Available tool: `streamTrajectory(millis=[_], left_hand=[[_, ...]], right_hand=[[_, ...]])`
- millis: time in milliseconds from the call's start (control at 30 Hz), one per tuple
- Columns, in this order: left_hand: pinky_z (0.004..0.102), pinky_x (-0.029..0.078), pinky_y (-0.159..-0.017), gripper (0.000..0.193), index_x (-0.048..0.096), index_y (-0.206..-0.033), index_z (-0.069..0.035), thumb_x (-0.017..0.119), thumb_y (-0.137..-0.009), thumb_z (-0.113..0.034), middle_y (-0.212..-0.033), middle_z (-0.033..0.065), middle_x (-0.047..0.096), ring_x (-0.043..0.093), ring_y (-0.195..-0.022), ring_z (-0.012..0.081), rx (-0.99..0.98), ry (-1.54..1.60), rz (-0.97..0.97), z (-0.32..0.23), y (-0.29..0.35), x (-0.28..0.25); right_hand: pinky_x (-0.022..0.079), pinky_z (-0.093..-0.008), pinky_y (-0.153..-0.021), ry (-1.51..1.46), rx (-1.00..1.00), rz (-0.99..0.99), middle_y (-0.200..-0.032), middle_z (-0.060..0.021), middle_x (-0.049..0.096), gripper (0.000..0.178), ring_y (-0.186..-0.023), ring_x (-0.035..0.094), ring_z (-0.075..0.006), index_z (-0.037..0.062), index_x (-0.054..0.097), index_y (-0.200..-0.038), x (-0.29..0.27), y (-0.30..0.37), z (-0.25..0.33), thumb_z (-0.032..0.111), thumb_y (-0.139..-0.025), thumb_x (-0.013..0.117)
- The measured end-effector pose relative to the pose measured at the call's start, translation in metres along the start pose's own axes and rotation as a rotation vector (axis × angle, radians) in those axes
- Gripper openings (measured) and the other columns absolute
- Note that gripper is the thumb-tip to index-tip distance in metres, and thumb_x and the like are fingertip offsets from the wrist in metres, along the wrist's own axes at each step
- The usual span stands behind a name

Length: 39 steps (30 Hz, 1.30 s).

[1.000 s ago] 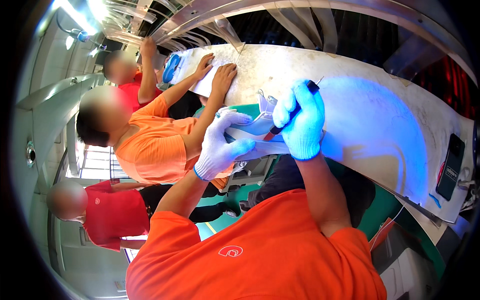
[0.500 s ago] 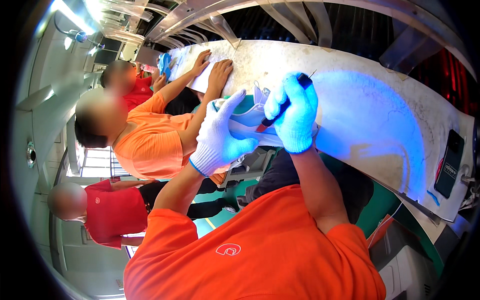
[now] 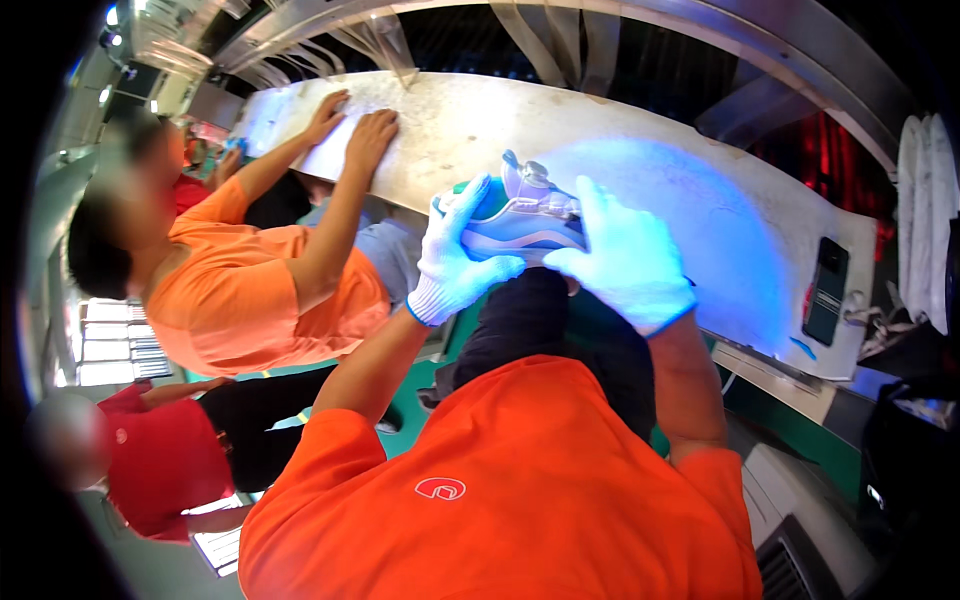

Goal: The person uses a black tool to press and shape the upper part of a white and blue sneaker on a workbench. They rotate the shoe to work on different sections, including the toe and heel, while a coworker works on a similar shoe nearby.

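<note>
A pale shoe (image 3: 520,230) with a wavy side stripe and a green patch near its opening is held between my two gloved hands, above my lap at the near edge of the bench. My left hand (image 3: 450,258), in a white knit glove, grips one end, with the thumb along the lower side. Around the other end is my right hand (image 3: 630,262), also gloved and lit bright blue, fingers on top and thumb below. A bluish light covers the shoe and the right glove. The palm side of both hands is hidden.
The pale worktable (image 3: 460,125) has a blue light patch (image 3: 700,220). A black phone (image 3: 826,285) and a small blue strip (image 3: 803,347) lie at its right. Clear plastic strips (image 3: 535,40) hang behind. A co-worker in orange (image 3: 235,305) sits left; another in red (image 3: 155,455) stands behind.
The dark, red-tipped tool has left my right hand and is out of sight. That hand has opened out and taken hold of the shoe. The view has shifted, and the shoe's side shows more fully.
</note>
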<state>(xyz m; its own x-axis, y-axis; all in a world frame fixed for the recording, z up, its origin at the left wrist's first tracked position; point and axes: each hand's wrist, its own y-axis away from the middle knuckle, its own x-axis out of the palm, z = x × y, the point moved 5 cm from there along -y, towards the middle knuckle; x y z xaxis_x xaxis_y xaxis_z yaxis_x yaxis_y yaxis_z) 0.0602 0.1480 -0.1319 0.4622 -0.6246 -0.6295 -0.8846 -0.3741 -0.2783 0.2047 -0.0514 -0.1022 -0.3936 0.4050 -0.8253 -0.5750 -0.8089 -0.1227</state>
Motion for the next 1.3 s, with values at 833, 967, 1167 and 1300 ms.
streamTrajectory(millis=[833,967,1167,1300], left_hand=[[0.0594,0.033,-0.131,0.119,0.049,-0.162,-0.009,0.097,-0.062,-0.053,-0.147,0.0221,0.067,0.062,-0.14,0.0398,0.154,-0.402,0.381,-0.028,-0.071,0.004],[0.0582,0.033,-0.13,0.118,0.051,-0.159,-0.006,0.097,-0.062,-0.055,-0.139,0.0214,0.069,0.064,-0.134,0.039,0.243,-0.369,0.232,-0.021,-0.071,0.009],[0.0573,0.035,-0.13,0.126,0.049,-0.161,-0.005,0.099,-0.057,-0.057,-0.141,0.0226,0.068,0.064,-0.134,0.0424,0.247,-0.405,0.21,-0.025,-0.07,0.01],[0.0643,0.03,-0.13,0.126,0.049,-0.157,-0.001,0.1,-0.056,-0.057,-0.137,0.0196,0.069,0.064,-0.131,0.0409,0.283,-0.378,0.149,-0.043,-0.061,0.009]], right_hand=[[0.063,-0.0506,-0.082,-0.1,-0.097,-0.039,-0.105,-0.0246,0.079,0.053,-0.088,0.08,-0.0384,-0.0037,0.074,-0.123,-0.011,-0.026,0.0,0.038,-0.091,0.084],[0.048,-0.0289,-0.054,-0.688,0.745,-0.555,-0.08,-0.0033,0.073,0.029,-0.061,0.065,-0.0085,0.0018,0.078,-0.114,-0.034,0.06,-0.13,0.028,-0.103,0.078],[0.045,-0.0543,-0.121,0.343,0.431,-0.621,-0.162,-0.0278,0.053,0.09,-0.147,0.051,-0.0456,-0.0003,0.061,-0.152,-0.023,0.091,-0.137,0.05,-0.084,0.092],[0.038,-0.0607,-0.126,0.147,0.133,-0.296,-0.162,-0.0277,0.051,0.108,-0.154,0.043,-0.0514,0.0009,0.058,-0.156,0.01,0.041,-0.038,0.058,-0.073,0.098]])
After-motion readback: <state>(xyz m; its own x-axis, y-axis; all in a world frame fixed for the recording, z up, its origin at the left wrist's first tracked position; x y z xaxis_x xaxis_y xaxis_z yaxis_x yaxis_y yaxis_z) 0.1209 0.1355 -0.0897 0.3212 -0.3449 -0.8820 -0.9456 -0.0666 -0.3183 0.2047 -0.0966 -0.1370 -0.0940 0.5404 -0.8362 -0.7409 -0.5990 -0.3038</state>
